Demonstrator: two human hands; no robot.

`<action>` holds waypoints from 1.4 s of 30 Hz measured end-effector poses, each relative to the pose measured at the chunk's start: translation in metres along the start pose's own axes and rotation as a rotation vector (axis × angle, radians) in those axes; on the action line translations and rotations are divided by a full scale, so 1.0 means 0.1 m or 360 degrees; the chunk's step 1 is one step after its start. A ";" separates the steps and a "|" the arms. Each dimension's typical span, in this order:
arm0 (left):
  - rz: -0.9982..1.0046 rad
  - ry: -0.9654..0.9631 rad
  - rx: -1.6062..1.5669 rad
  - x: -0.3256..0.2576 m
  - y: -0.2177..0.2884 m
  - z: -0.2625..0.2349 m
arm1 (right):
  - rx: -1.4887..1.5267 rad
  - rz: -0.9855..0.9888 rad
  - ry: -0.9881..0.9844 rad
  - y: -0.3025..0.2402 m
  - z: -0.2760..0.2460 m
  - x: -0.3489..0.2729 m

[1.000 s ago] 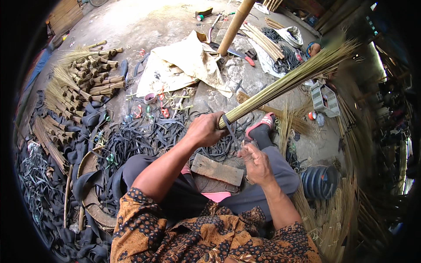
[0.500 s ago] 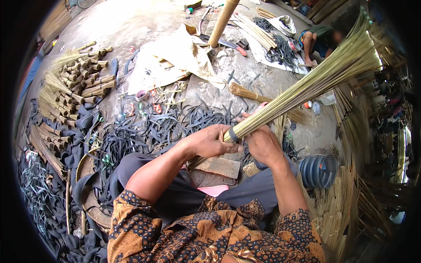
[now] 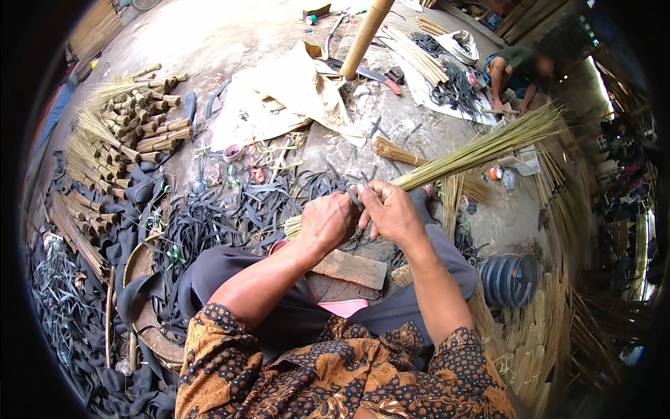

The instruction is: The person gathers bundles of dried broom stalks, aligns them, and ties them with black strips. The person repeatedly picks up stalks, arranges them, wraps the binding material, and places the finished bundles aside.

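Observation:
A long bundle of thin greenish broom sticks (image 3: 481,148) slants across my lap, its fanned tips toward the upper right and its butt end at the lower left. My left hand (image 3: 329,222) is closed round the bundle near the butt end. Just beside it, my right hand (image 3: 392,213) grips the bundle with bent fingers, its thumb at a dark rubber band (image 3: 355,199) wrapped round the sticks. Both hands hide part of the band. Under the bundle, a wooden block (image 3: 351,269) lies between my legs.
Tangled black rubber strips (image 3: 244,202) cover the floor ahead and left. Tied stick bundles (image 3: 143,119) are piled at the far left. A bamboo pole (image 3: 364,43) stands ahead. At right are a dark ribbed container (image 3: 508,279) and loose sticks (image 3: 537,342). Another person (image 3: 515,70) crouches far right.
The bundle has tilted lower and been drawn toward the lower left, so its butt end now shows past my left hand. My right hand has closed in by the band.

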State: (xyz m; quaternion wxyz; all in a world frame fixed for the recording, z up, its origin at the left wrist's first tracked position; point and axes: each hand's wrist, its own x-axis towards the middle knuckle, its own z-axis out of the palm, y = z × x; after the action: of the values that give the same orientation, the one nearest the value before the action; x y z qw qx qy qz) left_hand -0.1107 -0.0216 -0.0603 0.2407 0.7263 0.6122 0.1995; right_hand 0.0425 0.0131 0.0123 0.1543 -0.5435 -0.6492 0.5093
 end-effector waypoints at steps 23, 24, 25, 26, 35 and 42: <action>-0.0032 -0.0255 -0.1155 0.12 0.05 -0.38 | 0.0700 -0.0389 0.0014 0.60 -0.13 -0.44; 0.0017 -0.0366 -0.1465 0.11 0.08 -0.40 | 0.0747 -0.0404 -0.0014 0.59 -0.16 -0.46; -0.0036 -0.0619 -0.1631 0.08 0.08 -0.43 | 0.0794 -0.0418 -0.0042 0.57 -0.17 -0.46; -0.0023 -0.0810 -0.1820 0.07 0.12 -0.43 | 0.0854 -0.0464 -0.0119 0.54 -0.19 -0.48; -0.0109 -0.0947 -0.1462 0.10 0.25 -0.41 | 0.0721 -0.0672 -0.0074 0.38 -0.13 -0.38; 0.0124 -0.0759 -0.1409 0.11 0.17 -0.34 | 0.0678 -0.0645 -0.0090 0.34 -0.16 -0.34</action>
State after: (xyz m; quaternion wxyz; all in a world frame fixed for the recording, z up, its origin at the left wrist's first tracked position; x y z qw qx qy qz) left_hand -0.1154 -0.0098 -0.0225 0.6512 0.6022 0.3692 0.2775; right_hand 0.0852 -0.0119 0.0028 0.3452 -0.3436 -0.6269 0.6080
